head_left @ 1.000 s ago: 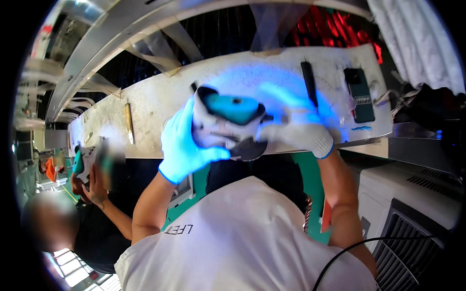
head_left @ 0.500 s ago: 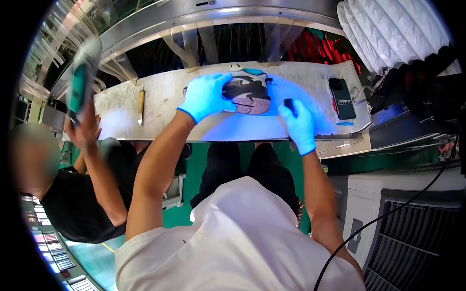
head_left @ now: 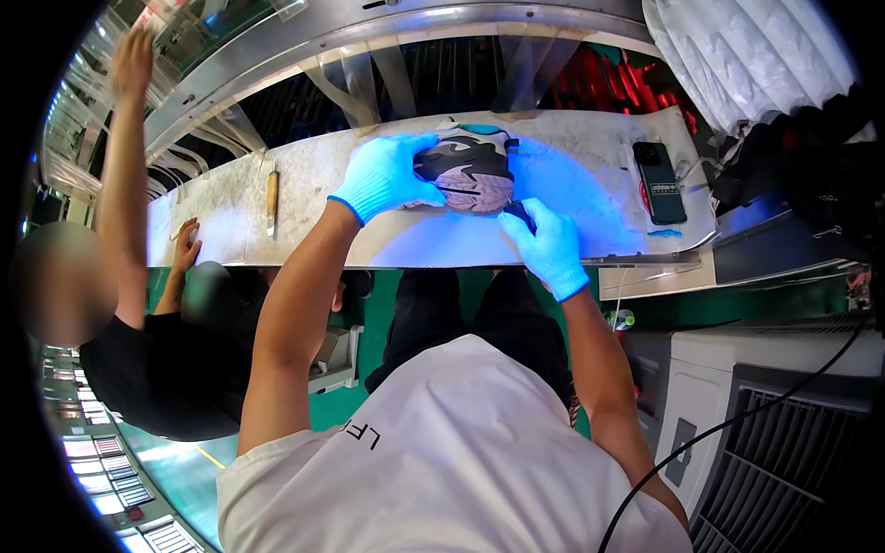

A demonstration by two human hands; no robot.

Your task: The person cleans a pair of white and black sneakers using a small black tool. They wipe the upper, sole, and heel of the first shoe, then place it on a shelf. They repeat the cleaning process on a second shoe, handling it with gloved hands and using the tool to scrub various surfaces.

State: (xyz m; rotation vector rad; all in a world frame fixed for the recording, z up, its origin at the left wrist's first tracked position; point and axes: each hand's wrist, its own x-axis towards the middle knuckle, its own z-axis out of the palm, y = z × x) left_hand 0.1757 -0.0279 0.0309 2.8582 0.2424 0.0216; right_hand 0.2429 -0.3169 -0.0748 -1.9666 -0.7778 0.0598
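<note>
A sneaker (head_left: 472,168) in grey, black and pale pink, with a teal patch at its far edge, lies on the worktable (head_left: 323,184). My left hand (head_left: 383,177), in a bright glove, is closed around its left side, thumb at the near edge and fingers at the far edge. My right hand (head_left: 546,244), gloved too, pinches a small black object (head_left: 520,216) close to the sneaker's near right edge. Its kind cannot be made out, since the fingers cover most of it. Blue light falls on the tabletop around the sneaker.
A wooden-handled tool (head_left: 272,203) lies to the left, a dark phone (head_left: 658,182) to the right. Clear plastic strips (head_left: 387,83) hang behind the table. A co-worker's raised arm (head_left: 127,166) is at far left. A white ribbed duct (head_left: 747,55) stands at back right.
My right hand has moved left with the black object, up to the sneaker. My left hand keeps its hold. The co-worker's arm has risen, and the shoe it held is out of that hand.
</note>
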